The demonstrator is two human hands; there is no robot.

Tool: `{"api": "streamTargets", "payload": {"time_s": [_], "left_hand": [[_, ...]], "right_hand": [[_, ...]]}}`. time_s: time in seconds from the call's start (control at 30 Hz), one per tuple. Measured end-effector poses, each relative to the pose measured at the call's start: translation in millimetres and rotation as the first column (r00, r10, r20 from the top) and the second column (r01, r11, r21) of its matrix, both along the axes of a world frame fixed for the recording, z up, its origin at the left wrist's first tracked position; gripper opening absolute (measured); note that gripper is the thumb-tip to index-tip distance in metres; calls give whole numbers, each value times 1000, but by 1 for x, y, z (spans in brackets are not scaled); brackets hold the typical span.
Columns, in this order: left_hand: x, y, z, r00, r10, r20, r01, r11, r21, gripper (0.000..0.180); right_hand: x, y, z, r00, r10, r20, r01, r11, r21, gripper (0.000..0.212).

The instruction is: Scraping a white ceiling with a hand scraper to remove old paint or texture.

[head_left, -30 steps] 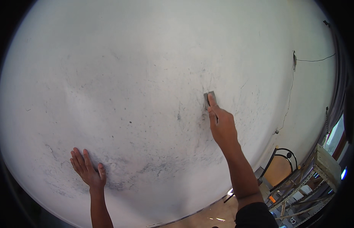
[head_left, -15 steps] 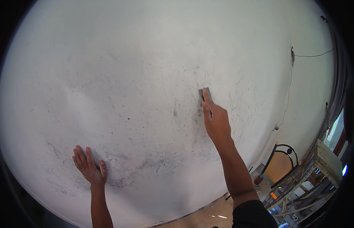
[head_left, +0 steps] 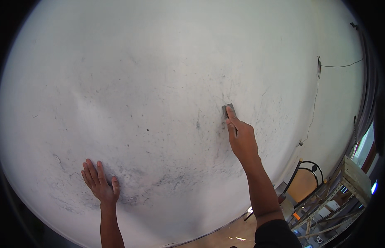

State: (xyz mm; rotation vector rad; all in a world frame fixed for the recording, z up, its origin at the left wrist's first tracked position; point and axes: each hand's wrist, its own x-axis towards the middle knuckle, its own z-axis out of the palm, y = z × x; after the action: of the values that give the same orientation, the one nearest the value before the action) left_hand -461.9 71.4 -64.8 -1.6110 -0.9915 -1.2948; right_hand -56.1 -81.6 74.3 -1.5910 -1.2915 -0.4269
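Observation:
A large white wall (head_left: 159,62), scuffed with dark smudges and flecks, fills most of the view. My right hand (head_left: 243,138) grips a small grey scraper (head_left: 229,110), its flat blade lying against the wall right of the middle. The index finger is stretched along the blade, and the handle is hidden inside the hand. Lower left, my left hand (head_left: 100,182) rests open with its palm toward the wall, fingers pointing up, beside a wide band of grey scuffs (head_left: 171,178). It holds nothing.
At the lower right stand a chair (head_left: 303,184) with a tan back and a dusty metal-framed stand (head_left: 358,182). A thin wire (head_left: 313,107) runs down the side wall from a slot. Dark curtains (head_left: 369,82) hang at the far right. Brown floor (head_left: 225,237) shows below.
The view has shifted slightly, so the wall marks sit further right. My right hand has slid the scraper a little downward along the wall. My left hand keeps its place on the wall.

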Motion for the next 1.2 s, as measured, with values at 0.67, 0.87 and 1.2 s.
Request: {"api": "streamTargets", "payload": {"time_s": [0.67, 0.87, 1.2], "left_hand": [[3, 3, 3, 1000, -9, -11, 9, 999, 33, 61], [0, 1, 2, 1000, 8, -5, -7, 1000, 26, 62], [0, 4, 1, 1000, 14, -8, -13, 999, 29, 62]], "right_hand": [[-7, 9, 9, 999, -20, 36, 18, 998, 67, 43], [-11, 5, 8, 999, -32, 23, 32, 999, 22, 43], [-13, 7, 20, 1000, 0, -2, 0, 1000, 15, 42]]}}
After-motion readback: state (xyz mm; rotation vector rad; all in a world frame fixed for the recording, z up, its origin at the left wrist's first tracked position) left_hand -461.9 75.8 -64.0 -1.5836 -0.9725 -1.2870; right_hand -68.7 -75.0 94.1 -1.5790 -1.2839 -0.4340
